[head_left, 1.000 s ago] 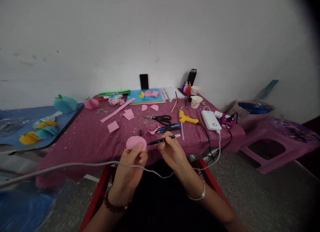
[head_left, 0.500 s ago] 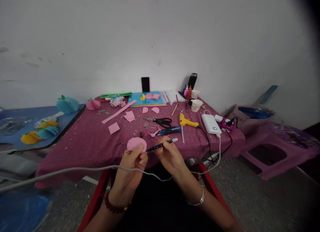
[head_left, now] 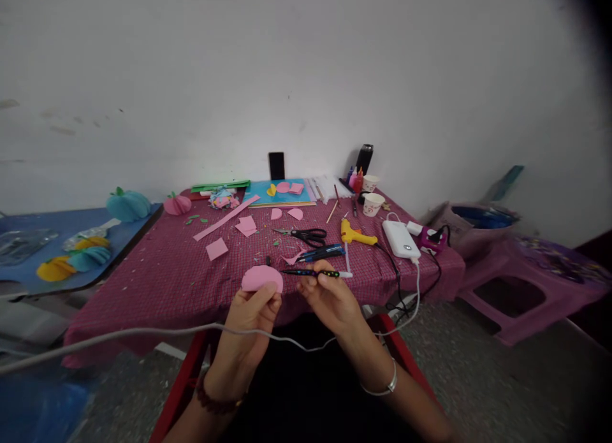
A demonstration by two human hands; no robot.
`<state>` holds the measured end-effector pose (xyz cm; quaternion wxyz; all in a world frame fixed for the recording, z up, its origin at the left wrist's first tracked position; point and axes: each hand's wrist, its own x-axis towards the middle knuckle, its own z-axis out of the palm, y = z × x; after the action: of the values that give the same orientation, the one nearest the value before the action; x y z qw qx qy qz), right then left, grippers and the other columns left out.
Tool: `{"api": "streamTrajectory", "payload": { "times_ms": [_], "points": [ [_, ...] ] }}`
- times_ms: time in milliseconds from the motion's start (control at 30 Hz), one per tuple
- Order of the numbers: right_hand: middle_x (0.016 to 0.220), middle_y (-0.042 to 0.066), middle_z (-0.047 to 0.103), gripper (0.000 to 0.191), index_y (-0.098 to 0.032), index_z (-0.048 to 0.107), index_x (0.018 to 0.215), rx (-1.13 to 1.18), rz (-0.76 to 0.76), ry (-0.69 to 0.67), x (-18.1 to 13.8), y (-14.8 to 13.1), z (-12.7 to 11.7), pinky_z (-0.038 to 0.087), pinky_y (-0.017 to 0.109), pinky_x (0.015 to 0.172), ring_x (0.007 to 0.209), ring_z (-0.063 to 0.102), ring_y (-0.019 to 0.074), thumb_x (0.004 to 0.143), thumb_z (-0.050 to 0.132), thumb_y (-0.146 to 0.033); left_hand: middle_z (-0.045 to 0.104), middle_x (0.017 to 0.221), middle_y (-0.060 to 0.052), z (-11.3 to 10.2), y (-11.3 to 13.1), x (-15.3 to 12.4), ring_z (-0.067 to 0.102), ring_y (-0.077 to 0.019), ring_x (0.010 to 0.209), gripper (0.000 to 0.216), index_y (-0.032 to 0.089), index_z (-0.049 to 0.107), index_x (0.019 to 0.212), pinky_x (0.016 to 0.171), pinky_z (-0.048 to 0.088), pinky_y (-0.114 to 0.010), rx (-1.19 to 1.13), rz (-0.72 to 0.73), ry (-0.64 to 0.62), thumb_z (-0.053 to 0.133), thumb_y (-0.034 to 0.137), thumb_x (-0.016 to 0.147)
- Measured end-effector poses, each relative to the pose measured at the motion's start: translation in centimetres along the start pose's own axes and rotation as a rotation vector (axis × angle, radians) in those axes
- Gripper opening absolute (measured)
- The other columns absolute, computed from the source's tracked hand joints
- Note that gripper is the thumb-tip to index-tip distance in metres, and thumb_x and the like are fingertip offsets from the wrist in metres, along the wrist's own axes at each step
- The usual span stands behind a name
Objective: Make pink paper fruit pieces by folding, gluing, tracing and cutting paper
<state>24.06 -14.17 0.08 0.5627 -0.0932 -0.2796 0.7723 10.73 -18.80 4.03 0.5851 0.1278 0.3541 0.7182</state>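
Observation:
My left hand (head_left: pixel 248 322) pinches a folded pink paper piece (head_left: pixel 261 278) with a rounded top, held up in front of the table's near edge. My right hand (head_left: pixel 329 297) grips a dark pen (head_left: pixel 315 273) with a white end, lying almost level, its tip pointing left close to the pink paper. Both hands hover above my lap, just before the table with the checked magenta cloth (head_left: pixel 167 271).
On the cloth lie black scissors (head_left: pixel 306 235), a yellow glue gun (head_left: pixel 356 234), a white power bank (head_left: pixel 400 239), pink paper squares (head_left: pixel 216 248), a blue sheet (head_left: pixel 282 191), paper cups (head_left: pixel 373 204). A grey cable (head_left: pixel 143 333) crosses my wrists. A purple stool (head_left: pixel 516 283) stands right; paper fruits (head_left: pixel 127 204) left.
The pen has tilted from slanting to nearly level and shifted slightly right. The pink paper has stayed in my left hand. The camera view has dropped a little.

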Motion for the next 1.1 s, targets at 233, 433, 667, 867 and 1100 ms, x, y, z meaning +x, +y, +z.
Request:
{"api": "streamTrajectory", "payload": {
  "times_ms": [233, 433, 667, 867, 1100],
  "points": [
    [0.051, -0.007, 0.057, 0.014, -0.020, 0.064, 0.080, -0.087, -0.030, 0.012, -0.1, 0.4, -0.6, 0.046, 0.025, 0.068, 0.051, 0.051, 0.0079, 0.077, 0.073, -0.030, 0.067, 0.066, 0.002, 0.1, -0.1, 0.0, 0.059, -0.0047, 0.054, 0.020, 0.012, 0.067, 0.067, 0.051, 0.050, -0.012, -0.010, -0.030, -0.031, 0.081, 0.005, 0.055],
    [0.051, -0.006, 0.057, 0.014, -0.019, 0.064, 0.081, -0.107, -0.027, -0.002, -0.2, 0.7, -0.5, 0.044, 0.023, 0.063, 0.052, 0.052, 0.0082, 0.079, 0.072, -0.031, 0.065, 0.061, 0.003, 0.3, 0.1, -0.2, 0.057, -0.0049, 0.050, 0.018, 0.012, 0.066, 0.066, 0.046, 0.049, -0.013, -0.027, -0.058, -0.029, 0.080, 0.005, 0.056],
    [0.050, -0.007, 0.057, 0.015, -0.020, 0.062, 0.078, -0.126, -0.016, 0.030, 0.2, 0.8, -0.3, 0.044, 0.022, 0.062, 0.051, 0.051, 0.0082, 0.077, 0.073, -0.030, 0.064, 0.061, 0.003, 0.0, 0.1, -0.3, 0.058, -0.0055, 0.052, 0.018, 0.012, 0.067, 0.069, 0.048, 0.050, -0.014, -0.038, -0.092, -0.065, 0.078, 0.003, 0.059],
    [0.051, -0.007, 0.058, 0.015, -0.021, 0.062, 0.077, -0.110, -0.101, 0.095, 0.8, 0.4, -0.1, 0.044, 0.022, 0.060, 0.050, 0.051, 0.0086, 0.075, 0.074, -0.031, 0.060, 0.062, 0.003, -0.2, 0.1, -0.4, 0.054, -0.0052, 0.055, 0.018, 0.013, 0.064, 0.068, 0.048, 0.047, -0.013, 0.009, -0.078, -0.093, 0.077, 0.004, 0.060],
    [0.049, -0.007, 0.056, 0.017, -0.021, 0.061, 0.075, -0.119, -0.053, 0.107, 0.9, 0.2, 0.0, 0.043, 0.022, 0.060, 0.050, 0.050, 0.0085, 0.074, 0.075, -0.030, 0.056, 0.061, 0.003, -0.1, 0.1, -0.7, 0.050, -0.0053, 0.055, 0.017, 0.013, 0.062, 0.067, 0.046, 0.043, -0.013, 0.017, -0.117, -0.177, 0.076, 0.005, 0.062]
  ]
}}
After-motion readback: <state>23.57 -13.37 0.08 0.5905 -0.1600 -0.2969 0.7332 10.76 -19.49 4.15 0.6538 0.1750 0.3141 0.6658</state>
